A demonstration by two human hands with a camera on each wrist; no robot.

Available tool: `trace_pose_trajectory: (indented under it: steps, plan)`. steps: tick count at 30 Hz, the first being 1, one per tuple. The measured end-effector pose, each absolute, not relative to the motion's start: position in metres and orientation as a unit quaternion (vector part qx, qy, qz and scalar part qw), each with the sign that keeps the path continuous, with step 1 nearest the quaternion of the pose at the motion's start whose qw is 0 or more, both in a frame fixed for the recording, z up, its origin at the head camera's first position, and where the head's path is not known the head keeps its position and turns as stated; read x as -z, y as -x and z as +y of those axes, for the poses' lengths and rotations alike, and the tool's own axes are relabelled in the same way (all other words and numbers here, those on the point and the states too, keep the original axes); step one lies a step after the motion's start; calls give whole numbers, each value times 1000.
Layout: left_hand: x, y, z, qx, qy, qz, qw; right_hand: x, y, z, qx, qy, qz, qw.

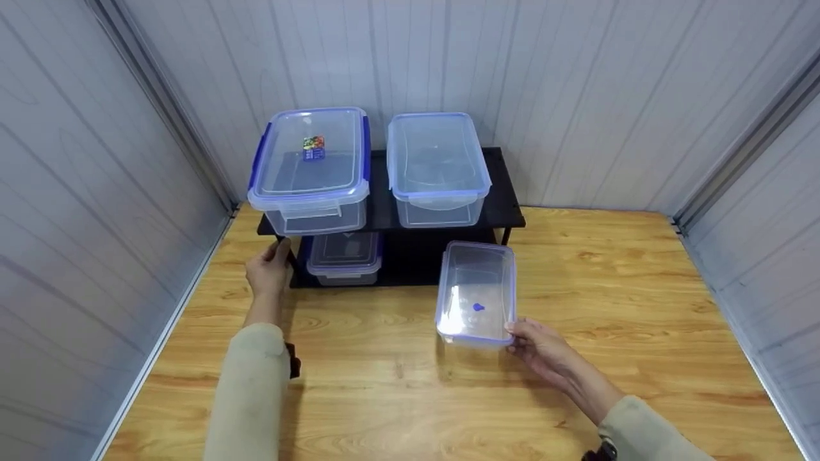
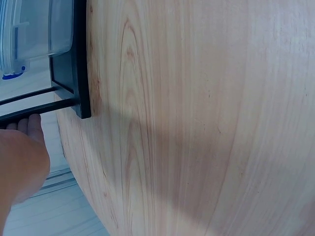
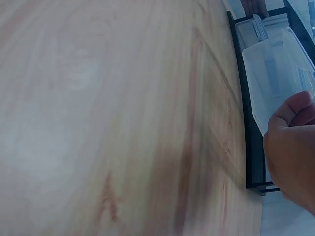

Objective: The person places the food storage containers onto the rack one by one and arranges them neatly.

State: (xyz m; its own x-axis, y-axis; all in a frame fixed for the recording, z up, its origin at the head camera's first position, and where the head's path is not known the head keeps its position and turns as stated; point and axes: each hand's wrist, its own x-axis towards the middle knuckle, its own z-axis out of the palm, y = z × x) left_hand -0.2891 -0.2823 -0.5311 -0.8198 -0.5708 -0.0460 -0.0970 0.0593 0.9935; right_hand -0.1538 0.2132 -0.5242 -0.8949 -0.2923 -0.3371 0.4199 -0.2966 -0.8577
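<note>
My right hand (image 1: pixel 544 355) pinches the near right corner of a clear plastic food container (image 1: pixel 477 291) with a purple-edged lid. The container is held in front of the right half of a black two-tier rack (image 1: pixel 378 192), tilted a little, above the tabletop. In the right wrist view, thumb and fingers of the right hand (image 3: pixel 293 147) hold the container (image 3: pixel 275 73) by its edge. At the rack's left front post, my left hand (image 1: pixel 266 269) grips with curled fingers; the left wrist view shows the left hand (image 2: pixel 22 157) at the dark post (image 2: pixel 44 108).
On the top shelf stand a large blue-clipped container (image 1: pixel 314 173) with a label and a clear lidded container (image 1: pixel 439 166). A smaller container (image 1: pixel 344 256) sits on the lower shelf at left. Wood-grain tabletop (image 1: pixel 384 397) spreads in front; pale panel walls (image 1: pixel 608 109) enclose it.
</note>
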Motion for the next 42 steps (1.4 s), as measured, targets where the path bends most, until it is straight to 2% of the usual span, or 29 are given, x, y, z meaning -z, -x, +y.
trace_pose_trajectory:
  steps: [12, 19, 23, 42]
  plan:
    - [529, 288, -283, 608, -227, -740, 176, 520, 194, 186, 807, -71, 548, 209]
    - [530, 288, -283, 641, -232, -709, 179, 521, 216, 176, 817, -70, 527, 225]
    - [530, 289, -283, 658, -230, -693, 184, 523, 228, 169, 812, -63, 539, 216]
    - [528, 287, -280, 633, -227, -720, 172, 530, 262, 141, 805, -90, 550, 202]
